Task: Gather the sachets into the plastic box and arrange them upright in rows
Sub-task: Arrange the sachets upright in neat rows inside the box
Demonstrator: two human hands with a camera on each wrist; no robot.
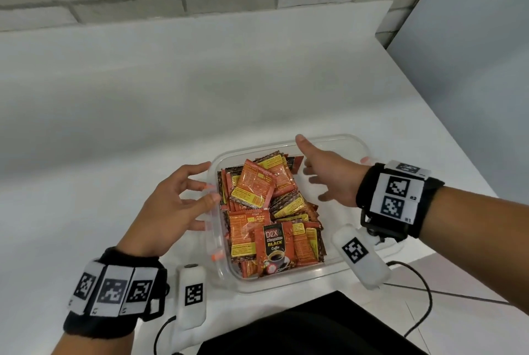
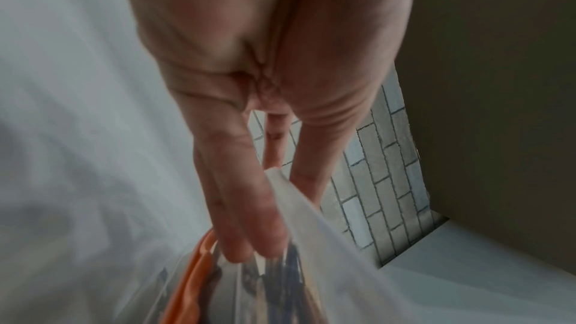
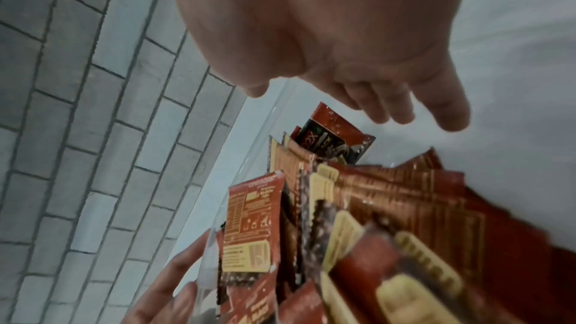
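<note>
While the left hand (image 1: 169,205), fingers spread, steadies the plastic box (image 1: 337,276) at nine o'clock, the right hand (image 1: 329,174) hovers wide and empty over jumbled sachets (image 1: 257,185) at three o'clock.

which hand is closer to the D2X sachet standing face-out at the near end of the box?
Left. The left hand touches the box wall, just beyond the D2X sachet. The right hand hovers over the far end.
</note>
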